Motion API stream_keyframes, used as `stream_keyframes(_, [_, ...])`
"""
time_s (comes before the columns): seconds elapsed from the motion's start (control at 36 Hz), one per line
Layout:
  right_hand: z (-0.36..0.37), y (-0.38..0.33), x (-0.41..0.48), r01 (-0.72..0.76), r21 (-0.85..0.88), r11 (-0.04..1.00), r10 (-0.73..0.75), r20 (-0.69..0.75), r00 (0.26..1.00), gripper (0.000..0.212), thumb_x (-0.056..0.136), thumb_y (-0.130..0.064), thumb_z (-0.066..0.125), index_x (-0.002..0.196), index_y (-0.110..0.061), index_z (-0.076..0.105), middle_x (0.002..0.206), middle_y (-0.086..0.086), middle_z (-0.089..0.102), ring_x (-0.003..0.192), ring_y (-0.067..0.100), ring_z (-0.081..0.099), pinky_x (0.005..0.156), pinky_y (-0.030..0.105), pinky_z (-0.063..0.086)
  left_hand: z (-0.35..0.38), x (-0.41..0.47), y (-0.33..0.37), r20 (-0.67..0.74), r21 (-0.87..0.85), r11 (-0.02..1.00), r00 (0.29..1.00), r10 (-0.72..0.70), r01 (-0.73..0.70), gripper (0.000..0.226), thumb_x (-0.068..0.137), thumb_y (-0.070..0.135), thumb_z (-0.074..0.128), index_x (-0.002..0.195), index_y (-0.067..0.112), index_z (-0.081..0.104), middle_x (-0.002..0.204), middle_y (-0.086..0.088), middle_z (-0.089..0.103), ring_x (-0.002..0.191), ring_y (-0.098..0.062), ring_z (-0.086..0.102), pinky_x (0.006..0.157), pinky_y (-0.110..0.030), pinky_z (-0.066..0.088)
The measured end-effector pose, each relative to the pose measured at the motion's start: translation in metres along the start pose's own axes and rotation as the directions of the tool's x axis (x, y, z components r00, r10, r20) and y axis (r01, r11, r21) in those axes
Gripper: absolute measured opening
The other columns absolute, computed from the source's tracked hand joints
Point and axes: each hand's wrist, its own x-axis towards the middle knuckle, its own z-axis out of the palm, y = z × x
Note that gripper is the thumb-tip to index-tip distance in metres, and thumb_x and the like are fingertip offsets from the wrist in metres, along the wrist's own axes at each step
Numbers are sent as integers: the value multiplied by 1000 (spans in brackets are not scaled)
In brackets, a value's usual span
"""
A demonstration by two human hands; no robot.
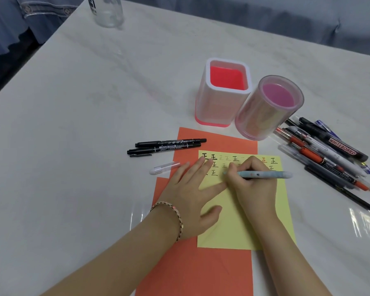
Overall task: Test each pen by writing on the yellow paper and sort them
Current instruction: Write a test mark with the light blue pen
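Observation:
A yellow paper [231,227] with rows of written marks lies on orange sheets [201,270]. My right hand [252,184] grips a light blue pen [269,174], its tip on the paper near the third row of marks. My left hand [190,195] rests flat on the paper's left edge, fingers spread. A clear pen cap [163,167] lies left of my left hand. Two black markers [167,146] lie side by side above it. A pile of several pens [329,154] lies to the right.
A white square holder with a red inside [203,99] and a clear round pink holder [254,120] stand behind the paper, both with no pens showing. A clear bottle [108,11] stands at the far left of the white table. A person's denim sleeve [30,11] is beyond it.

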Motion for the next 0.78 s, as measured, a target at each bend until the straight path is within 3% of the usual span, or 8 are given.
stream_keyframes(0.17, [-1, 0, 0, -1, -9, 1000, 1, -32, 999, 38, 76, 1, 65, 52, -12, 38, 44, -13, 44, 46, 3, 40, 48, 11, 31, 0, 0, -1, -2, -8, 1000, 1000, 2, -2, 47, 78, 42, 42, 122, 33, 57, 140, -16, 42, 133, -31, 35, 106, -42, 17])
stream_keyframes(0.28, [-2, -6, 0, -38, 87, 995, 47, -95, 994, 31, 79, -4, 68, 60, -15, 45, 49, -12, 49, 47, -2, 46, 49, 8, 34, 1, 0, 0, -24, -15, 1000, 1000, 12, -12, 45, 77, 42, 44, 119, 32, 58, 139, -17, 44, 132, -30, 37, 105, -42, 18])
stream_keyframes(0.36, [-6, -13, 1, -86, 135, 987, 95, -60, 994, 25, 80, -10, 70, 67, -17, 49, 52, -10, 51, 48, -3, 46, 50, 8, 35, 1, 0, -1, -24, -10, 1000, 1000, 16, -16, 44, 77, 43, 44, 118, 32, 59, 139, -17, 44, 131, -30, 37, 105, -41, 19])
stream_keyframes(0.44, [-16, -18, 0, -156, 165, 974, 154, 27, 988, 13, 79, -17, 70, 73, -16, 58, 69, 4, 64, 65, 10, 56, 63, 23, 43, 1, 0, -2, -13, -3, 1000, 1000, 13, -13, 44, 77, 43, 44, 117, 32, 59, 138, -17, 44, 131, -31, 37, 104, -41, 19])
stream_keyframes(0.5, [-24, -21, -1, -190, 137, 972, 181, 80, 980, 9, 80, -17, 68, 74, -16, 62, 76, 3, 69, 73, 13, 60, 68, 29, 45, 1, 0, -2, -11, 2, 1000, 1000, 18, -18, 44, 78, 43, 43, 117, 33, 59, 138, -17, 44, 131, -32, 37, 105, -42, 18])
stream_keyframes(0.61, [-32, -25, -3, -181, 56, 982, 169, 178, 969, 11, 80, -1, 57, 69, -4, 58, 64, -10, 69, 66, -1, 61, 60, 17, 42, 1, 0, -3, -3, 29, 999, 1000, 29, -29, 42, 79, 43, 43, 118, 37, 58, 139, -18, 43, 132, -33, 36, 105, -41, 17])
stream_keyframes(0.69, [-29, -25, -7, -160, -13, 987, 158, 230, 960, 13, 77, 0, 56, 65, -5, 56, 64, -6, 69, 68, -3, 63, 59, 13, 43, 1, 0, -2, -1, 42, 999, 1000, 29, -28, 45, 79, 44, 42, 123, 39, 52, 140, -18, 42, 132, -32, 36, 105, -42, 17])
stream_keyframes(0.78, [-30, -23, -6, -161, -22, 987, 162, 172, 972, 12, 76, 0, 57, 65, 0, 55, 63, 2, 68, 63, -7, 61, 57, 13, 41, 1, 1, -3, 3, 45, 999, 1000, 27, -27, 44, 79, 44, 42, 119, 38, 57, 139, -19, 42, 132, -33, 36, 104, -42, 17])
